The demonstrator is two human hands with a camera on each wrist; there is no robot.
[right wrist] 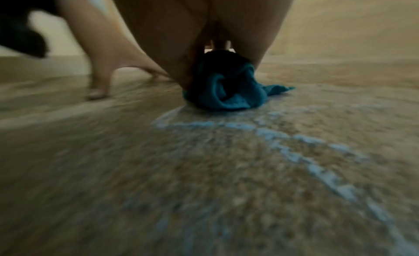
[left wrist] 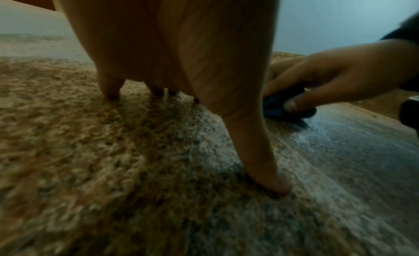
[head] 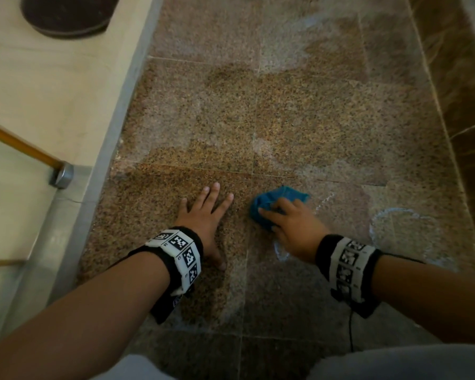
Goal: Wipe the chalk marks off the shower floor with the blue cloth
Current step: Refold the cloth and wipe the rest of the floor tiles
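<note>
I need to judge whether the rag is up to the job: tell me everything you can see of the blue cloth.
The blue cloth is a small teal-blue rag of soft, knit-looking fabric, bunched into a crumpled wad with one corner trailing out. It lies on the speckled shower floor, pressed under the right hand, whose fingers curl over it. Chalk lines start right at its near edge.

Dim, warm and yellowish throughout; brightest top left in the head view, darkening toward the lower edge. Soft shadow under the left hand (head: 203,215) on the shower floor (head: 299,119). Wide-angle bending at the borders, straight tile joints curving outward. Both wrist views dark, grainy and motion-smeared, sharpest near the blue cloth (right wrist: 226,87), the near floor streaked. Bluish glare across the floor at right in the left wrist view. Chalk marks (right wrist: 294,148) soft-edged.
</note>
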